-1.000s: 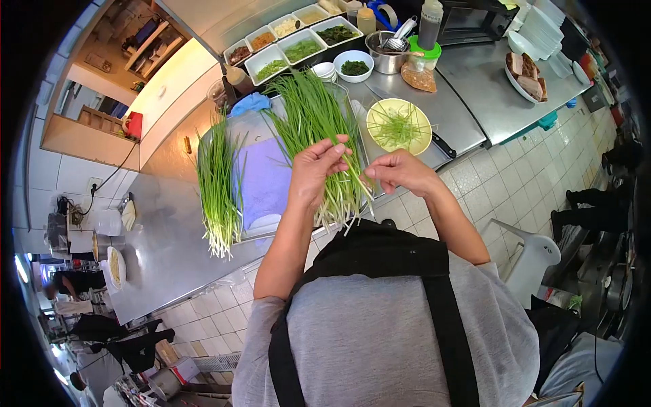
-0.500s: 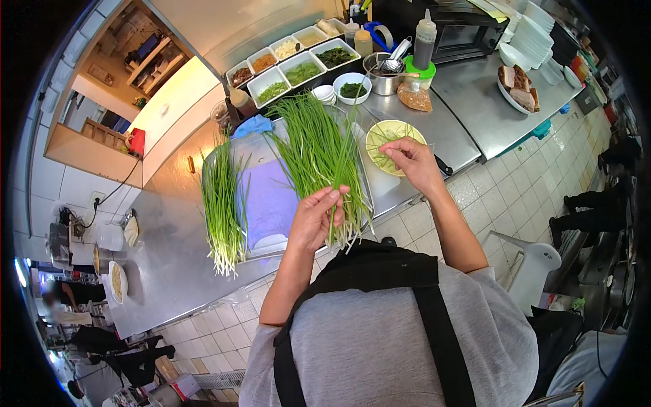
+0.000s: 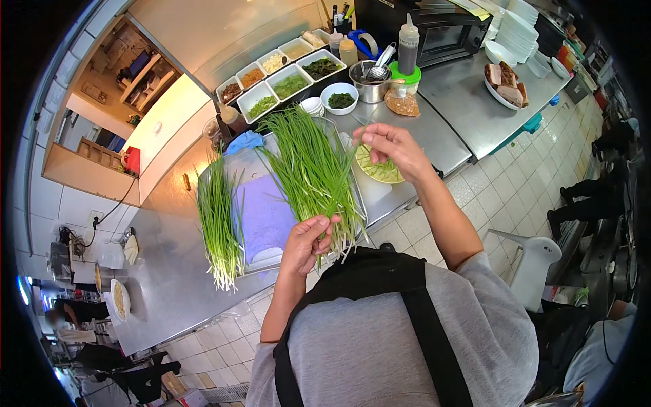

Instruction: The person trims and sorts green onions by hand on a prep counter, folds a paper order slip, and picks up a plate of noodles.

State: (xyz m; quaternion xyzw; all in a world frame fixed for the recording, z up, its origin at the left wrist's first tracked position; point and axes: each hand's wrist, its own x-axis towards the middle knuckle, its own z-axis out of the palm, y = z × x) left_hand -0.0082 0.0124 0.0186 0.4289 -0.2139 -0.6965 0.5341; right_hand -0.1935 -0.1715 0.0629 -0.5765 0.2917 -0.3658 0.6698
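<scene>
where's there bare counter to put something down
Bare steel lies between the left green bundle and the white dish, and between the crumb bag and the meat bowl. Crowded: behind the tray, along the tubs and pot.

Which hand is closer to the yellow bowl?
The right hand, partly covering the yellow bowl in this view. The left hand is farther off, by the pale ends of the larger green bundle.

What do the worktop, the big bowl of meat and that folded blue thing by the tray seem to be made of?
Worktop: metal, probably stainless steel; grey with soft reflections.
Meat bowl: glossy white, ceramic or plastic; I can't tell which.
Blue thing: likely cloth, matte and crumpled.
</scene>
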